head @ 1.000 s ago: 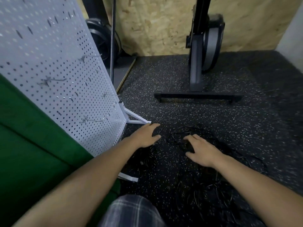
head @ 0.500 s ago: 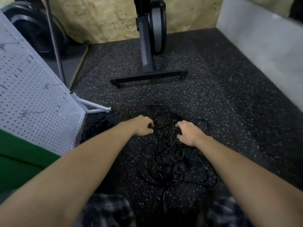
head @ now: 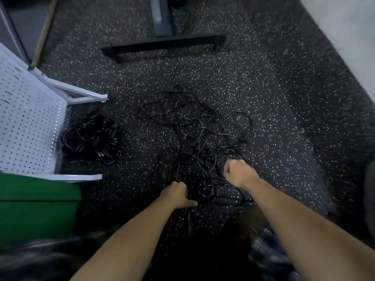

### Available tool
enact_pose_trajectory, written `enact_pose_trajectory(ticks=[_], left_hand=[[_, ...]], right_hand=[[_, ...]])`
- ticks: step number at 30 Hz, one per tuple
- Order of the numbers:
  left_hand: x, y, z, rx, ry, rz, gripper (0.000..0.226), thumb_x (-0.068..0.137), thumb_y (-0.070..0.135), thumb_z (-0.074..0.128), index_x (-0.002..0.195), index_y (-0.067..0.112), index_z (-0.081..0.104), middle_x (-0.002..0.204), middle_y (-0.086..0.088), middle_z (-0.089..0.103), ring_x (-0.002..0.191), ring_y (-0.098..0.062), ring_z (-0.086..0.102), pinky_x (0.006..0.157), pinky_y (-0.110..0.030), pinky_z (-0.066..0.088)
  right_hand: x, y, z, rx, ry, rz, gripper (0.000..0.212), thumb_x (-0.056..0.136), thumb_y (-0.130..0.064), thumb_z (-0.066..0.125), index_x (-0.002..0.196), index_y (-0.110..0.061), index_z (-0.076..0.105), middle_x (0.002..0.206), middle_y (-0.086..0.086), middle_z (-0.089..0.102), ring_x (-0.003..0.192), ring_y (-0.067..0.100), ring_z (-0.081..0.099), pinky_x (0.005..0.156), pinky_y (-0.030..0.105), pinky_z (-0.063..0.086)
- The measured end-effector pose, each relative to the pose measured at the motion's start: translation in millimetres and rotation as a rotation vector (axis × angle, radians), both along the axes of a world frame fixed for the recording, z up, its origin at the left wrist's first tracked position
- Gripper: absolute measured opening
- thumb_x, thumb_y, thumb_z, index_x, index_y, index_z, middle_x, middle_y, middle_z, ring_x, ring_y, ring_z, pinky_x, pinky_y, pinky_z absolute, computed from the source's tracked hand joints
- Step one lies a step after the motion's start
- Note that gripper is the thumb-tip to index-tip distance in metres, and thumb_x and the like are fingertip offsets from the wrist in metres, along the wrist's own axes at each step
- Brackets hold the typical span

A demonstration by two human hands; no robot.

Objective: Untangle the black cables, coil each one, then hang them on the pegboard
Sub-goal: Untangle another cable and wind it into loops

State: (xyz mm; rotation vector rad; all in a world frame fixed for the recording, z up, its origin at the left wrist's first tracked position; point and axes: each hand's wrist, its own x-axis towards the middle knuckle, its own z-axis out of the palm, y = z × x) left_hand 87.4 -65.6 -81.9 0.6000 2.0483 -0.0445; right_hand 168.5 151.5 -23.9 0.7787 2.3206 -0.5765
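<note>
- Head view is looking down at the white pegboard (head: 26,122), which is standing on its feet at the far left, with a green block (head: 36,209) sitting just in front of it.
- A dense bundle of black cable (head: 89,136) is lying on the floor just beside the pegboard's base, well apart from the main knot.
- The left hand (head: 178,194) is reaching to the near edge of the knot, with its fingers curling down round a strand and its thumb sticking out. One cable is trailing from under it toward the person.
- The tangle of black cables (head: 194,126) is sprawling in loose, crossing loops over the speckled floor (head: 284,118), in the middle, beyond both hands.
- The cables are looking thin, light and limp. They are likely to be drooping rather than holding shape, and snagging at crossings if yanked.
- A free end or plug is looking like the best hold, feeding it back through the loops. No plug is showing clearly, since the frame is blurring.
- The right hand (head: 239,172) is making a tight fist at the tangle's near right edge and appears to be gripping strands that are passing beneath it.
- A pale wall (head: 349,27) is running along the far right.
</note>
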Motion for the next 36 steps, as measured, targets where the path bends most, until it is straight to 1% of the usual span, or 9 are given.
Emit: enact_pose_trajectory(ticks=[4,7,12,17,20,23,27,33,36], left_hand=[[27,-6,-15,0.074,0.071,0.029,0.064,0.087,0.035,0.084,0.137,0.011,0.051,0.127,-0.011,0.059,0.115,-0.03,0.062,0.095,-0.042,0.056],[30,-10,-19,0.142,0.098,0.058,0.057,0.09,0.018,0.08,0.137,0.008,0.05,0.127,-0.015,0.062,0.112,-0.032,0.064,0.093,-0.043,0.057],[39,-16,-19,0.214,0.06,0.158,0.078,0.084,0.035,0.086,0.142,0.008,0.042,0.124,-0.015,0.063,0.112,-0.032,0.065,0.091,-0.042,0.057],[63,-21,-30,0.292,0.127,0.162,0.07,0.09,0.003,0.073,0.147,0.008,0.033,0.111,-0.013,0.066,0.1,-0.03,0.067,0.091,-0.044,0.058],[58,-19,-21,0.261,0.096,0.175,0.064,0.092,0.002,0.068,0.147,0.01,0.036,0.116,-0.013,0.062,0.102,-0.03,0.065,0.089,-0.041,0.057],[37,-13,7,0.134,-0.039,0.2,0.058,0.092,0.011,0.076,0.142,0.012,0.047,0.134,-0.013,0.053,0.104,-0.029,0.067,0.079,-0.032,0.057],[0,2,60,0.053,-0.204,0.191,0.031,0.093,0.005,0.075,0.121,-0.007,0.068,0.12,-0.025,0.072,0.075,-0.029,0.072,0.073,-0.04,0.065],[-43,13,170,0.253,-0.052,0.166,0.019,0.093,0.005,0.074,0.108,-0.006,0.074,0.105,-0.024,0.077,0.07,-0.022,0.074,0.079,-0.038,0.065],[-58,21,232,0.337,0.023,0.132,0.021,0.096,0.006,0.07,0.108,-0.01,0.076,0.106,-0.024,0.077,0.065,-0.018,0.07,0.063,-0.027,0.06]], right_hand=[[0,-11,-1,0.048,-0.04,0.001,0.023,0.104,-0.025,0.053,0.124,-0.019,0.061,0.125,0.008,0.059,0.107,0.029,0.063,0.095,0.041,0.053],[3,-13,0,0.053,-0.048,-0.013,0.024,0.104,-0.027,0.054,0.125,-0.02,0.062,0.127,0.008,0.06,0.107,0.029,0.063,0.096,0.042,0.053],[7,-23,7,0.06,0.012,-0.036,0.024,0.105,-0.028,0.05,0.124,-0.019,0.062,0.116,0.009,0.066,0.098,0.029,0.066,0.092,0.044,0.057],[14,-36,10,0.038,0.061,-0.017,0.03,0.107,-0.036,0.047,0.127,-0.018,0.06,0.112,0.008,0.067,0.097,0.029,0.065,0.086,0.04,0.055],[20,-42,10,0.049,0.088,0.043,0.036,0.106,-0.036,0.051,0.136,-0.017,0.055,0.129,0.008,0.061,0.116,0.029,0.058,0.097,0.042,0.051],[20,-42,23,0.12,0.137,0.109,0.04,0.105,-0.033,0.053,0.141,-0.017,0.051,0.135,0.008,0.056,0.128,0.029,0.05,0.106,0.045,0.046],[9,-40,61,0.135,0.198,0.126,0.031,0.103,-0.025,0.053,0.133,-0.016,0.058,0.129,0.008,0.061,0.119,0.031,0.056,0.099,0.042,0.05],[-6,-39,141,0.138,0.3,0.134,0.026,0.102,-0.024,0.054,0.127,-0.021,0.06,0.12,0.007,0.065,0.106,0.03,0.064,0.093,0.041,0.054],[-9,-31,181,0.143,0.326,0.103,0.01,0.1,-0.023,0.056,0.104,-0.024,0.065,0.115,0.005,0.067,0.101,0.029,0.066,0.095,0.043,0.056]])
